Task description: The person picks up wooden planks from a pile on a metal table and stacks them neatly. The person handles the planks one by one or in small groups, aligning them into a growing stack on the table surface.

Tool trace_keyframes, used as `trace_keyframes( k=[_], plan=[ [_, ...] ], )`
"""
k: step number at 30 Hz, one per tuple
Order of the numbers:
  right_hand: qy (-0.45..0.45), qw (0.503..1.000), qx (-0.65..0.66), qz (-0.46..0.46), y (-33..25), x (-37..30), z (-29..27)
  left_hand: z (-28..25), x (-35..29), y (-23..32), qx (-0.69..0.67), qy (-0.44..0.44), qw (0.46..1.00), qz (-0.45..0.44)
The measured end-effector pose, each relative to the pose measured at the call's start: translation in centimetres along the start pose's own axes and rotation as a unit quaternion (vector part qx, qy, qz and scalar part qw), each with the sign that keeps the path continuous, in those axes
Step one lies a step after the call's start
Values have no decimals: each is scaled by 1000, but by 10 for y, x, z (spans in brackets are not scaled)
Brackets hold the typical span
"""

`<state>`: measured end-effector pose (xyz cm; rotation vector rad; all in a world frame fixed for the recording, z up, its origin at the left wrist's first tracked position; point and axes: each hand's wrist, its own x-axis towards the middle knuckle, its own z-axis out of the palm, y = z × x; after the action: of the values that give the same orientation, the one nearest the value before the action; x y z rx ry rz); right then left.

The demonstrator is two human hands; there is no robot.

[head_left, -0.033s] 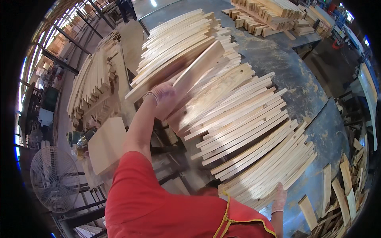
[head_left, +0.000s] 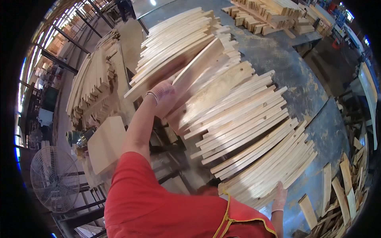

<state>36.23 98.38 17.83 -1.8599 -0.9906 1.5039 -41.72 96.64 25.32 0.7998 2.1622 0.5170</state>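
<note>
My left hand (head_left: 162, 93), in a pale knitted glove, grips the near end of a wooden board (head_left: 200, 63) that leans on its edge among the planks. Flatter boards (head_left: 216, 93) lie just right of it, and a row of planks on edge (head_left: 176, 33) stands beyond. At the lower right, my right hand (head_left: 280, 197), gloved too, rests with fingers stretched out against the outer side of the nearest row of planks (head_left: 266, 170). Another row of narrow planks (head_left: 242, 115) fills the middle of the metal table (head_left: 293, 79).
Loose offcuts (head_left: 337, 198) crowd the right rim. A stack of wood blocks (head_left: 266, 16) stands at the far right of the table. To the left are more stacked planks (head_left: 89, 83), a tan panel (head_left: 106, 144) and a wire-caged fan (head_left: 54, 178).
</note>
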Motion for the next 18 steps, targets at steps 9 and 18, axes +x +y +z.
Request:
trace_keyframes(
  k=[9,18],
  plan=[
    [44,998,-33,-19,1,-16,-2,-30,-8,-17,260,244,920,165],
    [49,998,21,-42,22,-8,-1,-27,32,-22,-12,-41,997,66]
  ],
)
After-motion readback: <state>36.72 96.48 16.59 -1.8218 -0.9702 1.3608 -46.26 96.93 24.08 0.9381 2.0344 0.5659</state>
